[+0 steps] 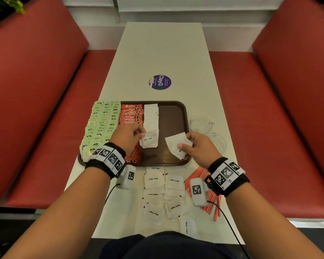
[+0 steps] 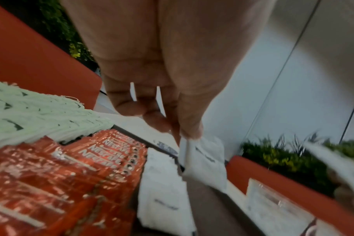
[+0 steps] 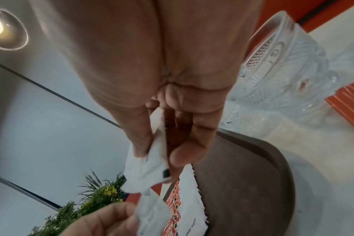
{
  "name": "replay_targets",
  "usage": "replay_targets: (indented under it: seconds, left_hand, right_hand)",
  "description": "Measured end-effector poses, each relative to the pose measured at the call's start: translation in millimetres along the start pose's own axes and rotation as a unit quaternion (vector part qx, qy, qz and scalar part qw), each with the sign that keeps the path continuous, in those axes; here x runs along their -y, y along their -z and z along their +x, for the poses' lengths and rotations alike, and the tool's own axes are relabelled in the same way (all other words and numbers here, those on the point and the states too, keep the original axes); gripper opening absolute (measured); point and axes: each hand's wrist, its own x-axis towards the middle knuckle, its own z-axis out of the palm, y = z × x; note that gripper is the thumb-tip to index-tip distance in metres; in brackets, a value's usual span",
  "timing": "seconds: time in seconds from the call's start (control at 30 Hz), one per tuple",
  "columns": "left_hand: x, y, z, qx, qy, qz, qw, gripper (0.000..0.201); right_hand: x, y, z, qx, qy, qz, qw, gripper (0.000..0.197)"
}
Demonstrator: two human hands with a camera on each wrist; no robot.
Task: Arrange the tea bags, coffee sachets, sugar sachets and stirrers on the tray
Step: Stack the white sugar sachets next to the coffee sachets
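Note:
A brown tray (image 1: 174,116) holds green tea bags (image 1: 99,124) in rows at its left, red coffee sachets (image 1: 132,114) beside them, and a column of white sugar sachets (image 1: 151,116) in the middle. My left hand (image 1: 137,133) pinches a white sugar sachet (image 1: 149,141) (image 2: 204,161) at the near end of that column. My right hand (image 1: 193,146) grips a few sugar sachets (image 1: 176,144) (image 3: 148,169) just above the tray's near right part. More sugar sachets (image 1: 161,191) lie loose on the table in front of the tray. Red stirrers (image 1: 211,199) lie under my right wrist.
Two clear glass cups (image 1: 200,124) (image 3: 283,63) stand on the table right of the tray. A round purple sticker (image 1: 160,82) is on the white table (image 1: 163,53) beyond it. Red bench seats (image 1: 45,109) run along both sides.

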Motion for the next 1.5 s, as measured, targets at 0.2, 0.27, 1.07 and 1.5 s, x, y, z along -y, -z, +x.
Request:
replay_targets:
  seconds: [0.2,0.27,1.07,1.5]
  left_hand:
    - [10,-24,27,0.121,0.027,0.121,0.985,0.005]
    - [11,-27,32,0.113,0.035,0.129,0.985,0.007]
    - [0,-32,21,0.059,-0.028,0.045,0.997,0.027]
    - [-26,-11,1,0.062,-0.087,-0.103,0.989,0.006]
  right_hand:
    - [4,0,7,-0.004,-0.003,-0.013,1.000,0.014]
    - [4,0,9,-0.001,-0.007,-0.013,1.000,0.013]
    - [14,-14,17,0.036,-0.027,0.040,0.998,0.016]
    - [14,-18,20,0.053,0.004,0.013,0.999,0.013]
